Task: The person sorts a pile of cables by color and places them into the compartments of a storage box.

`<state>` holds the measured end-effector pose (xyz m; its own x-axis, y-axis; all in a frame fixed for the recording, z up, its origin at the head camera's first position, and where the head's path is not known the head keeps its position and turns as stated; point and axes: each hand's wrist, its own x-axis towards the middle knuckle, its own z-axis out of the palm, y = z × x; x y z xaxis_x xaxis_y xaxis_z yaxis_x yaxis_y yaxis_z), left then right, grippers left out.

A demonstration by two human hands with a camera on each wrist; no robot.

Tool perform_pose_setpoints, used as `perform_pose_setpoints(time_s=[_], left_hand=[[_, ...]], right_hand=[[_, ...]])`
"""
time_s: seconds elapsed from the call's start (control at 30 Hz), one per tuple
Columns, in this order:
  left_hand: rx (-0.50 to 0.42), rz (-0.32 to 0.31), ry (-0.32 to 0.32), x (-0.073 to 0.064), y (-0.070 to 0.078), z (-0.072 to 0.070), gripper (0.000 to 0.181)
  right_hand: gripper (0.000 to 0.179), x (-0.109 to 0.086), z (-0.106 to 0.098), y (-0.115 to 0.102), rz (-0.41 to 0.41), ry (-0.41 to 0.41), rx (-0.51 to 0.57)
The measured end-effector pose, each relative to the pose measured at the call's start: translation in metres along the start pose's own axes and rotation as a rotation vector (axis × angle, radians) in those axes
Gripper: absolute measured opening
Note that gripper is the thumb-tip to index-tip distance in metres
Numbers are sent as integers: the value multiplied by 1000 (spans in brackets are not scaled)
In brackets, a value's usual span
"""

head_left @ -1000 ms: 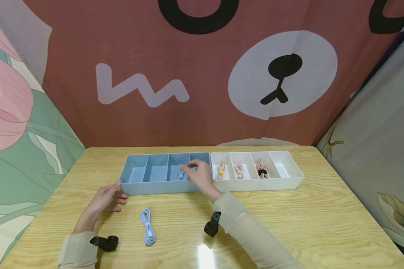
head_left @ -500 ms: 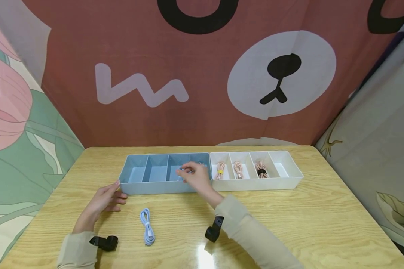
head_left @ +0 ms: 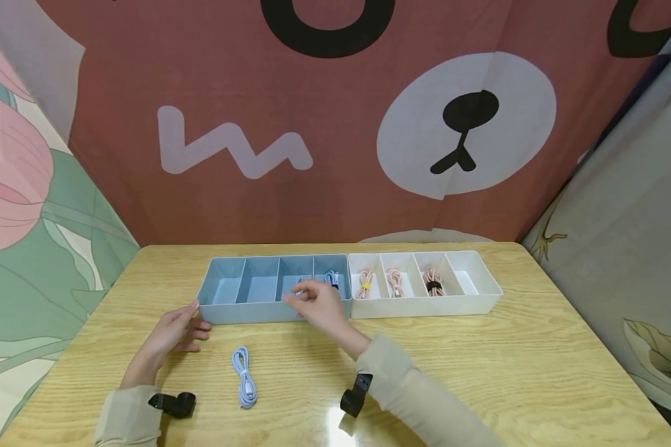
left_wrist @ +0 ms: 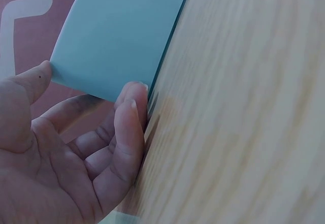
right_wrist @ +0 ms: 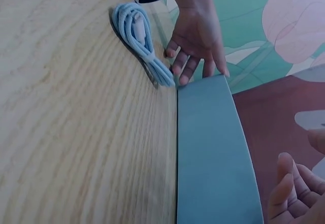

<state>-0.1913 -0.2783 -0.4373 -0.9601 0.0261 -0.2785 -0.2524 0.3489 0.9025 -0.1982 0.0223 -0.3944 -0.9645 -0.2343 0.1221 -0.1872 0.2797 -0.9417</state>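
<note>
A blue divided organizer box [head_left: 246, 312] stands on the table. My left hand [head_left: 170, 335] touches its left end, the thumb at the top corner and the relaxed fingers lower down, as the left wrist view shows. My right hand [head_left: 320, 305] hovers over the box's front wall, its fingers loosely bent with nothing between them. Behind it, a coiled blue cable [head_left: 300, 281] lies in the third compartment from the left, mostly hidden. Another coiled blue cable [head_left: 332, 277] with a dark tie is in the rightmost compartment. On the table in front lies a light blue bundled cable [head_left: 245, 377].
Touching the blue box's right end is a white divided box [head_left: 425, 308]. Several pink coiled cables lie in its compartments, one with a yellow tie [head_left: 366, 285] and one with a black tie [head_left: 435, 287]. A printed curtain [head_left: 229, 211] hangs behind the wooden table [head_left: 509, 372].
My right hand has drawn left and toward me from inside the blue box, leaving a cable in the third compartment. The rightmost blue cable has come into view. My left hand stays put.
</note>
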Motion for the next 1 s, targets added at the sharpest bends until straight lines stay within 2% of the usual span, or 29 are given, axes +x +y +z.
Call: perform_pose_setpoints(time_s=[0.33, 0.7, 1.0], left_hand=[[-3, 0, -2, 0, 0, 1, 74], [-4, -6, -2, 1, 0, 0, 75], [-16, 0, -18, 1, -1, -1, 73]], right_hand=[[31, -11, 9, -1, -7, -96, 14], [42, -20, 21, 1, -4, -195, -37], [44, -26, 35, 4, 19, -240, -41]])
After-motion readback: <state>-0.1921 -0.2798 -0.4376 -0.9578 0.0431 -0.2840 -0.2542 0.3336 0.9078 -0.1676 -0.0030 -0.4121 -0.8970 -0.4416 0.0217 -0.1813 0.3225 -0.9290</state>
